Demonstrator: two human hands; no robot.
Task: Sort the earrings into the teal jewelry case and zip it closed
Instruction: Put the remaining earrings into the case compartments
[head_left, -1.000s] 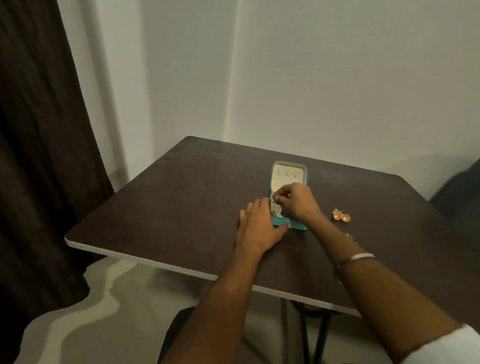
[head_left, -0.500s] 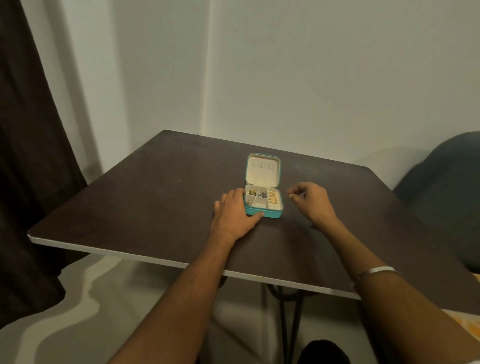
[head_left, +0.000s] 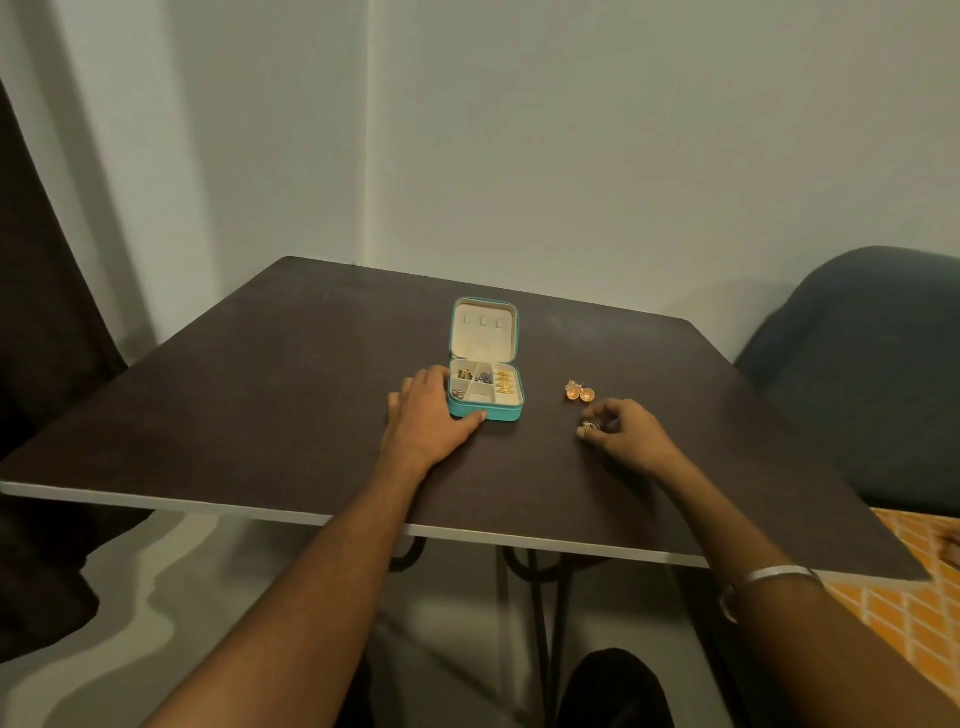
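Gaping teal jewelry case (head_left: 485, 410), cream-lined, earrings (head_left: 503, 381) inside

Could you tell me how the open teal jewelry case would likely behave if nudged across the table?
The teal jewelry case looks small and light, so it would probably slide; the left hand braces it. Its upright lid might wobble.

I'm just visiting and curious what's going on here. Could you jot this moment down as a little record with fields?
Surface: dark brown table
Case: small teal zip jewelry case, lid open and upright
Inside: earrings in several cream compartments
Loose: pair of round gold earrings on the table, right of the case
Left hand: rests against the case's left side, thumb on its front
Right hand: pinches a small gold earring
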